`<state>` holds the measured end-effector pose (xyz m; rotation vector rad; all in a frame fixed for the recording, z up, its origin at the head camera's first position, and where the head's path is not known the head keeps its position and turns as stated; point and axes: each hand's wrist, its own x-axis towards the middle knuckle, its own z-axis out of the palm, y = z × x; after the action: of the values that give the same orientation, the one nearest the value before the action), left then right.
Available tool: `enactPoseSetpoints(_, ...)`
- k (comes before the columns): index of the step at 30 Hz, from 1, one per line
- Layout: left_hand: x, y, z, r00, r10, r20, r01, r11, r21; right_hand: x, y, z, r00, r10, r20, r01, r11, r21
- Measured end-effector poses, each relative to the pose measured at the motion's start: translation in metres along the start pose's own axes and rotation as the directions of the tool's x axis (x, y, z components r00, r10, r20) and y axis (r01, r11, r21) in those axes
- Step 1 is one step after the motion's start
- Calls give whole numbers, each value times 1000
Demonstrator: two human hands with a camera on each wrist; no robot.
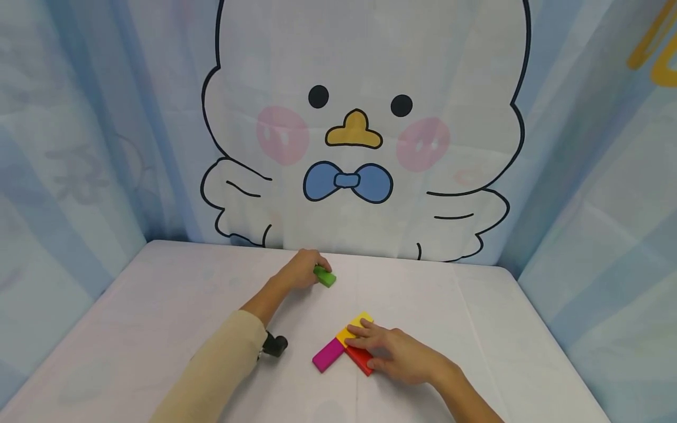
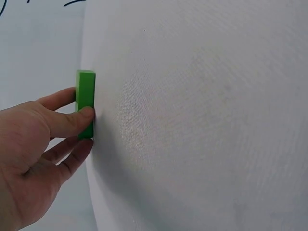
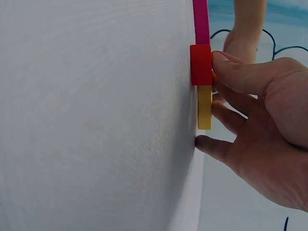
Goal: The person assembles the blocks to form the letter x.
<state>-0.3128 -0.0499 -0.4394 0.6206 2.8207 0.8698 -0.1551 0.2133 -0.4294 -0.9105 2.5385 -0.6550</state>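
Near the far edge of the table, my left hand [image 1: 301, 269] pinches a green block [image 1: 325, 277] between thumb and fingers. The left wrist view shows the thumb across the face of this block, close to the white surface. Three blocks lie joined on the table: a magenta block [image 1: 328, 355], a yellow one [image 1: 363, 319] and a red one [image 1: 360, 360]. My right hand [image 1: 407, 355] rests over them, its extended fingers on the yellow block and the thumb at the red block's near end. Part of the yellow and red blocks is hidden under that hand.
A white cloth covers the table [image 1: 439, 305]. Behind it hangs a curtain [image 1: 365, 53] printed with a cartoon bird, and blue-white curtains close both sides. A black device [image 1: 275, 344] sits at my left wrist, by the beige sleeve [image 1: 222, 358].
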Motion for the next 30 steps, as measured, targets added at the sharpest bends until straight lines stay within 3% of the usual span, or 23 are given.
enactPoseSetpoints(17, -23, 10, -2, 998, 33, 62, -33, 999, 13, 0, 0, -1, 999, -33, -18, 33, 999, -2)
enactPoseSetpoints(30, -47, 20, -4, 988, 99, 122, -101, 995, 11, 0, -2, -1, 999, -35, -13, 35, 999, 4)
